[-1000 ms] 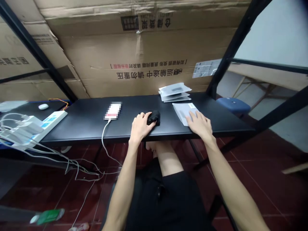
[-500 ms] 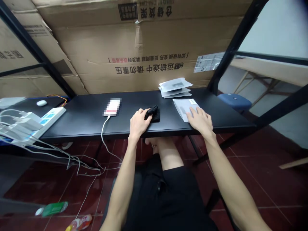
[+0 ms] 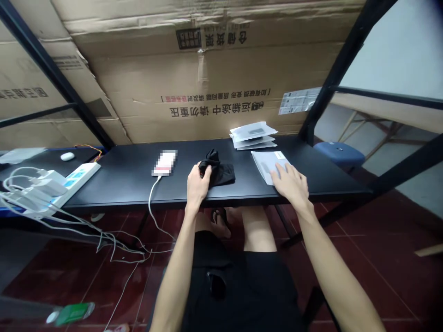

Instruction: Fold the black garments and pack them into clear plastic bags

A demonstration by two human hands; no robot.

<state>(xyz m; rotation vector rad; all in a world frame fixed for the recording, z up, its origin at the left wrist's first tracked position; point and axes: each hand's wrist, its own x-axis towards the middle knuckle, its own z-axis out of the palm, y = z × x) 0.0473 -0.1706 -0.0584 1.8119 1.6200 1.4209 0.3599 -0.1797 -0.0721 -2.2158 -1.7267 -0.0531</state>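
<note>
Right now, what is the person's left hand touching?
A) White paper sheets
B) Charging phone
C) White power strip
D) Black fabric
D. The fingers of the left hand are on the crumpled black fabric, while the right hand lies on the white paper envelope.
</note>
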